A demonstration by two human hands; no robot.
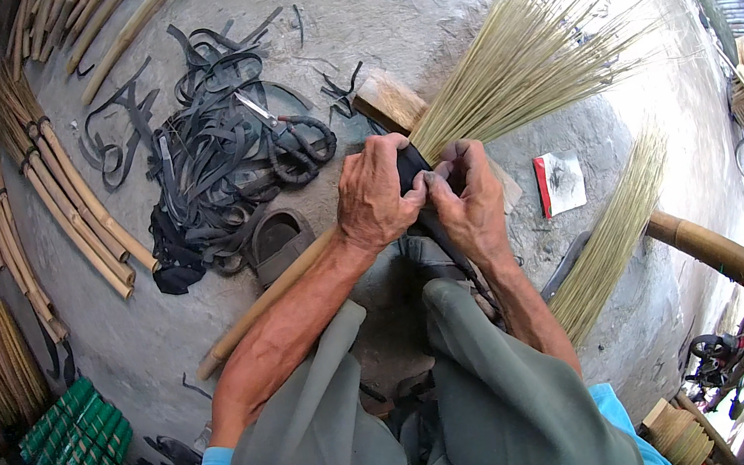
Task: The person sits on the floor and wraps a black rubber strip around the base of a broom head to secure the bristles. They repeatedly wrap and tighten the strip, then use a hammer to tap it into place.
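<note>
A broom of pale stiff bristles (515, 62) fans out toward the upper right, and its bamboo handle (267, 301) runs back under my left forearm. Black strip wraps (410, 167) cover the neck of the broom. My left hand (376, 195) is closed round this neck, its thumb pressed on the wraps. Close against it, my right hand (473, 203) pinches the black strip with thumb and forefinger. A length of that strip (453, 247) hangs down between my wrists. The fingertips hide the exact spot where the strip meets the neck.
A tangled heap of black strips (208, 132) with scissors (258, 110) lies left of a wooden block (389, 103). A loose bristle bundle (618, 234) and a red-and-white packet (561, 183) are at right. Bamboo-handled brooms (73, 195) and green-wrapped handles (77, 450) line the left side.
</note>
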